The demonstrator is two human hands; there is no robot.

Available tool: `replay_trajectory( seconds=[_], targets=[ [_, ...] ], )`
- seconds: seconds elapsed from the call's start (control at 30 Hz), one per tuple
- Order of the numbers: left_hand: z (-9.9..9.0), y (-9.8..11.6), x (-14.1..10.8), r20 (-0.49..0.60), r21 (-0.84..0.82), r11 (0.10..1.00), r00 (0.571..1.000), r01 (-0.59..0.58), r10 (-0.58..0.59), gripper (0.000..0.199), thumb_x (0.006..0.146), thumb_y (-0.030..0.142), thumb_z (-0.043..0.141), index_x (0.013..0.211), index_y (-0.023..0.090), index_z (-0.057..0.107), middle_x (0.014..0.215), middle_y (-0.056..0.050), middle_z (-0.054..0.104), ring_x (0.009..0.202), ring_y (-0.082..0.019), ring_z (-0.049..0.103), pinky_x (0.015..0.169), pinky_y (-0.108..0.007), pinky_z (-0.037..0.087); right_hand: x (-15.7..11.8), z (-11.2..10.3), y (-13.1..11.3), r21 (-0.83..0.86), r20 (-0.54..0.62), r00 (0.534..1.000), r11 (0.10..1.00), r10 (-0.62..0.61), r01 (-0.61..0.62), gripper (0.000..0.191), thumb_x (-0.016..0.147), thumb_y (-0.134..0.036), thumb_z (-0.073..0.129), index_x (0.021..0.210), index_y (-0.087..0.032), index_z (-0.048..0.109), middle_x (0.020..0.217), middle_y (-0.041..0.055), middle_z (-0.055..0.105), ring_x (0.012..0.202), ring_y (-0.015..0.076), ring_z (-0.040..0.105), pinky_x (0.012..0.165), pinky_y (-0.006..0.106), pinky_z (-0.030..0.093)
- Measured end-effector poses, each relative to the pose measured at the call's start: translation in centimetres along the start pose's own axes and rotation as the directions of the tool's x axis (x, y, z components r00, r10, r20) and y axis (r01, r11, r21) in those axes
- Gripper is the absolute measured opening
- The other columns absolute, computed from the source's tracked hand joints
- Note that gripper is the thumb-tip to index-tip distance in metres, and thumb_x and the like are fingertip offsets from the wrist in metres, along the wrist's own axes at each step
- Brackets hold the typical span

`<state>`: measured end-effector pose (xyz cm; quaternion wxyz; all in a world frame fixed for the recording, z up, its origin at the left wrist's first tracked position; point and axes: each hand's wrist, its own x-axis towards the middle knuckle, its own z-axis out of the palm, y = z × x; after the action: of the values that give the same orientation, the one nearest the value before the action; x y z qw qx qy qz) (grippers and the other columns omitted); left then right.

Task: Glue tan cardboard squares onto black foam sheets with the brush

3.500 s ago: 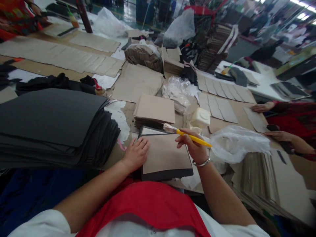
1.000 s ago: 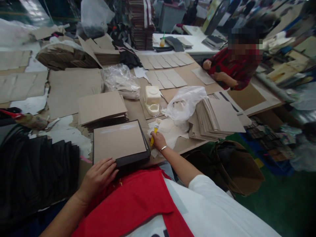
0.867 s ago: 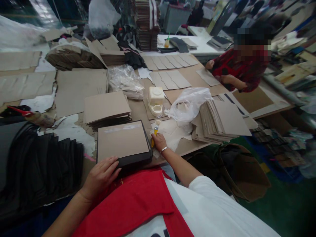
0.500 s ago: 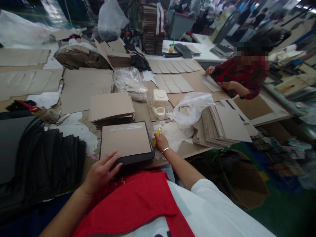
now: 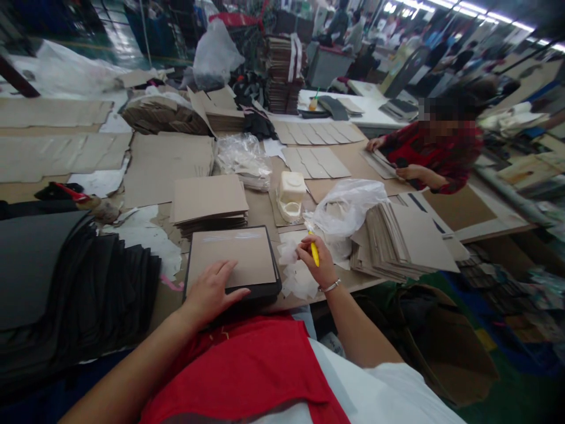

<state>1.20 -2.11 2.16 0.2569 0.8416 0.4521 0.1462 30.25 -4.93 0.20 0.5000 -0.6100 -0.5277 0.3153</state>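
My left hand (image 5: 212,290) lies with fingers spread on a tan board (image 5: 238,253), which rests on a black piece (image 5: 260,292) near the table's front edge. Pale streaks mark the board's far part. To the right, my right hand (image 5: 318,260) is closed round a brush with a yellow handle (image 5: 314,253); its bristles are not clearly seen. Beneath that hand are whitish translucent scraps (image 5: 298,280). A cream plastic container (image 5: 292,189) with an open front stands just beyond the brush.
Black sheets (image 5: 39,265) are piled at the left. Tan board stacks (image 5: 209,200) stand behind the work and at right (image 5: 406,235), beside a clear plastic bag (image 5: 348,197). Across the table, a person in a red checked top (image 5: 459,147) handles a board.
My left hand has moved up and inward onto the board. My right hand, with the brush, has shifted right and turned, away from the board's edge. The camera view has also shifted.
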Motion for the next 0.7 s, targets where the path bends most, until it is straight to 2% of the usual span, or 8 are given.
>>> replay_trajectory(
  seconds=[0.1, 0.17, 0.23, 0.33, 0.4, 0.5, 0.6, 0.7],
  targets=[
    [0.5, 3.2, 2.9, 0.006, -0.404, 0.914, 1.000, -0.019, 0.023, 0.085, 0.065, 0.049, 0.072, 0.138, 0.020, 0.038, 0.140, -0.013, 0.044, 0.127, -0.028, 0.043, 0.103, -0.043, 0.039, -0.1, 0.6, -4.3, 0.123, 0.095, 0.994, 0.992, -0.045, 0.033, 0.027, 0.079, -0.033, 0.063, 0.097, -0.023, 0.046, 0.076, -0.0040, 0.060, 0.064, 0.0097, 0.059, 0.062, 0.025, 0.051],
    [1.2, 4.8, 4.4, 0.158, -0.657, 0.752, 0.984, 0.040, 0.086, 0.075, 0.063, 0.047, 0.072, 0.129, 0.018, 0.049, 0.129, -0.012, 0.054, 0.116, -0.026, 0.052, 0.095, -0.038, 0.044, 0.2, 1.3, -5.9, 0.120, 0.085, 0.994, 0.991, -0.065, 0.055, 0.025, 0.079, -0.033, 0.063, 0.095, -0.023, 0.046, 0.077, -0.0037, 0.061, 0.065, 0.0097, 0.059, 0.061, 0.024, 0.051],
    [1.8, 5.2, 4.9, 0.369, -0.784, 0.578, 0.919, 0.229, 0.137, 0.053, 0.064, 0.048, 0.070, 0.104, 0.013, 0.063, 0.102, -0.009, 0.066, 0.091, -0.022, 0.062, 0.079, -0.033, 0.049, 0.8, 1.9, -6.3, 0.061, 0.008, 0.996, 0.995, -0.085, 0.084, 0.023, 0.078, -0.033, 0.063, 0.093, -0.023, 0.047, 0.079, -0.0023, 0.061, 0.068, 0.0108, 0.061, 0.062, 0.025, 0.052],
    [1.4, 3.3, 3.9, 0.474, -0.802, 0.389, 0.879, 0.453, -0.046, 0.038, 0.063, 0.047, 0.070, 0.078, 0.012, 0.063, 0.070, -0.002, 0.063, 0.062, -0.013, 0.056, 0.057, -0.024, 0.043, 2.1, 2.8, -5.4, -0.033, -0.102, 0.987, 0.992, -0.122, 0.119, 0.023, 0.079, -0.032, 0.062, 0.093, -0.023, 0.047, 0.080, -0.0013, 0.061, 0.069, 0.0124, 0.062, 0.064, 0.028, 0.054],
    [0.2, 1.0, 2.8, 0.439, -0.830, 0.260, 0.866, 0.493, -0.237, 0.035, 0.059, 0.041, 0.074, 0.078, 0.014, 0.060, 0.066, 0.002, 0.059, 0.056, -0.009, 0.053, 0.052, -0.021, 0.039, 2.9, 3.6, -4.2, -0.050, -0.117, 0.985, 0.992, -0.125, 0.120, 0.023, 0.078, -0.031, 0.060, 0.094, -0.022, 0.045, 0.078, -0.0020, 0.059, 0.065, 0.0121, 0.061, 0.062, 0.029, 0.054],
    [-2.0, -2.3, 1.9, 0.418, -0.868, 0.105, 0.829, 0.485, -0.370, 0.039, 0.053, 0.031, 0.077, 0.083, 0.016, 0.058, 0.071, 0.003, 0.059, 0.057, -0.007, 0.053, 0.053, -0.020, 0.040, 3.8, 5.3, -2.6, -0.118, -0.111, 0.986, 0.987, -0.127, 0.114, 0.023, 0.078, -0.029, 0.057, 0.095, -0.022, 0.043, 0.075, -0.0026, 0.058, 0.062, 0.0122, 0.061, 0.063, 0.029, 0.053],
    [-3.4, -4.5, 2.6, 0.297, -0.899, 0.155, 0.831, 0.409, -0.470, 0.039, 0.055, 0.030, 0.075, 0.087, 0.015, 0.058, 0.078, 0.001, 0.060, 0.063, -0.008, 0.055, 0.058, -0.021, 0.045, 4.3, 7.3, -1.6, -0.285, -0.105, 0.979, 0.949, -0.172, 0.136, 0.022, 0.077, -0.028, 0.054, 0.095, -0.021, 0.043, 0.073, -0.0012, 0.059, 0.065, 0.0139, 0.061, 0.065, 0.029, 0.050],
    [-3.9, -6.2, 4.2, 0.092, -0.829, 0.410, 0.815, 0.381, -0.572, 0.035, 0.061, 0.032, 0.070, 0.089, 0.015, 0.059, 0.074, 0.001, 0.060, 0.062, -0.010, 0.054, 0.058, -0.023, 0.045, 4.7, 8.7, -1.2, -0.449, -0.075, 0.975, 0.880, -0.207, 0.153, 0.022, 0.079, -0.029, 0.051, 0.097, -0.020, 0.044, 0.072, 0.0002, 0.061, 0.063, 0.0154, 0.060, 0.061, 0.028, 0.047]
  ],
)
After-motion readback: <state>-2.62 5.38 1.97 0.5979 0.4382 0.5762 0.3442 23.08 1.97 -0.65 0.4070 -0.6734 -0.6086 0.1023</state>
